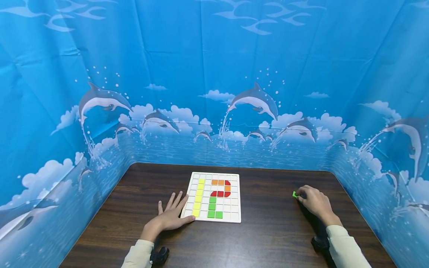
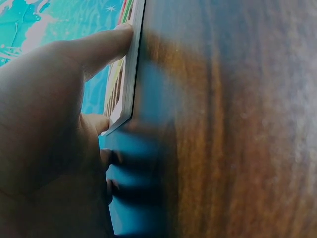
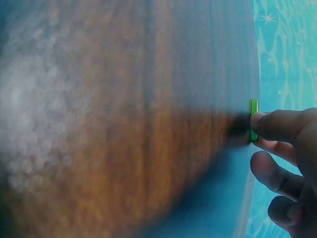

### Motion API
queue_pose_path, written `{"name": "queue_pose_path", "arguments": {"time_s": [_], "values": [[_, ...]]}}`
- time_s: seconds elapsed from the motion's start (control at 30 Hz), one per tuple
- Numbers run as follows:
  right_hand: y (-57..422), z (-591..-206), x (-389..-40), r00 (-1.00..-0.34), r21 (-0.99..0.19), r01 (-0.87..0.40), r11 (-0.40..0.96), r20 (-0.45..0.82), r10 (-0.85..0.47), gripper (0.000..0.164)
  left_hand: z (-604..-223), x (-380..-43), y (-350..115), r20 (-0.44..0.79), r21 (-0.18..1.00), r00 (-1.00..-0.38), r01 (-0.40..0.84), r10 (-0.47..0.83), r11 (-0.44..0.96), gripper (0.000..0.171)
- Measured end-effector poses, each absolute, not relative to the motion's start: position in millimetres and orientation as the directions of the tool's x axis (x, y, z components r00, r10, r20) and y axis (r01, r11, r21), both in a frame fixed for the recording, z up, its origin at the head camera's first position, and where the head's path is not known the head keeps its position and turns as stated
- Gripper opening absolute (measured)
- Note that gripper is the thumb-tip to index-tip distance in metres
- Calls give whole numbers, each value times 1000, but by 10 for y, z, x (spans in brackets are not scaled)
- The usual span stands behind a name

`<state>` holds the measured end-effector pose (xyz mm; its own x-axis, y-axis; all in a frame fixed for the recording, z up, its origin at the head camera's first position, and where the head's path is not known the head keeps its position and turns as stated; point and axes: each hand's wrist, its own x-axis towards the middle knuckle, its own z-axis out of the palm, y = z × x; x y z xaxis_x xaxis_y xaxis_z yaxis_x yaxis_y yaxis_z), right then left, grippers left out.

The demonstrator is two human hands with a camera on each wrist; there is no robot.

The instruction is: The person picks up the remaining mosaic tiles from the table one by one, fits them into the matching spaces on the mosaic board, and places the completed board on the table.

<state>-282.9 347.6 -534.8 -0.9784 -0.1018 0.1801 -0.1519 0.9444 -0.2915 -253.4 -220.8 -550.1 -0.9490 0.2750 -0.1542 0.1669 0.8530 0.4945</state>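
A square white grid board (image 1: 235, 217) lies on the dark wooden table. It carries a column of yellow tiles (image 1: 198, 197), orange tiles (image 1: 214, 182), red tiles (image 1: 219, 194) with some rounded corners, and several green tiles (image 1: 212, 207) below. My left hand (image 1: 171, 216) rests at the board's left side, fingers spread and straight, with the thumb over the near left corner. In the left wrist view the thumb (image 2: 106, 49) lies along the board's edge. Well to the right, my right hand (image 1: 314, 201) pinches a small green tile (image 3: 254, 106) between thumb and finger, close over the tabletop.
The brown table (image 1: 268, 238) reaches back to a blue curtain (image 1: 201, 56) printed with dolphins, which surrounds its far and side edges. A black wrist device (image 1: 160, 256) sits by the left sleeve, and another black device (image 1: 320, 243) by the right one.
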Motion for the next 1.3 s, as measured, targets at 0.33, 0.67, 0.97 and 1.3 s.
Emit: {"name": "queue_pose_path", "arguments": {"time_s": [0.33,0.67,0.97,1.3], "values": [[3467,-5353,-2826,-978,-295,-149,944,185,-96,12,-5530,-2566,-2207,-183,454,-950,148,254,879,104],[3418,-5374,-2819,-977,-319,-149,936,193,-90,14,-5610,-2594,-2271,-129,502,-944,201,302,841,103],[3252,-5336,-2794,-960,-312,-203,928,250,-127,12,-5446,-2518,-2207,-161,503,-945,168,283,848,104],[3010,-5278,-2770,-943,-317,-266,910,281,-178,6,-5396,-2494,-2191,-178,485,-943,163,280,859,103]]}}
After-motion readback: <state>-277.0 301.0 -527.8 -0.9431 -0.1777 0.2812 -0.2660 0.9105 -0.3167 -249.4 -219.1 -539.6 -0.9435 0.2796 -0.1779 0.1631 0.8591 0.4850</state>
